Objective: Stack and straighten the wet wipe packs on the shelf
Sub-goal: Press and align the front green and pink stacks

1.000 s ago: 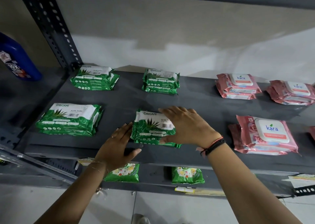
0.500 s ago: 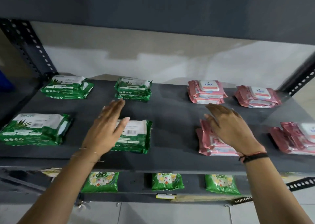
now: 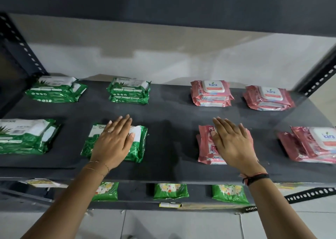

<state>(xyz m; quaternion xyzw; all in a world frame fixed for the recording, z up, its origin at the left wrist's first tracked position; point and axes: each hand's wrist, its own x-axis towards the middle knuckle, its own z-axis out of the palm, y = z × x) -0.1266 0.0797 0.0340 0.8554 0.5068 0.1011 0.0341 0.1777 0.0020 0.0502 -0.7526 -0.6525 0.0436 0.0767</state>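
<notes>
On the dark grey shelf (image 3: 171,129) lie green and pink wet wipe packs in two rows. My left hand (image 3: 114,142) rests flat, fingers spread, on the front green stack (image 3: 140,144). My right hand (image 3: 234,142) lies flat on the front pink stack (image 3: 205,146), whose packs sit slightly askew. Another green stack (image 3: 23,137) is at the front left and a skewed pink stack (image 3: 312,144) at the front right. At the back stand two green stacks (image 3: 56,91) (image 3: 129,91) and two pink stacks (image 3: 211,93) (image 3: 269,98).
The upper shelf board (image 3: 163,8) hangs low over the packs. Perforated metal posts (image 3: 20,44) (image 3: 320,79) frame the sides. On the lower shelf (image 3: 138,204) lie three green flowered packs (image 3: 171,190). A white wall closes the back.
My right hand left the front green stack and moved right onto the front pink stack. My left hand moved onto the green stack. The view shifted to the right.
</notes>
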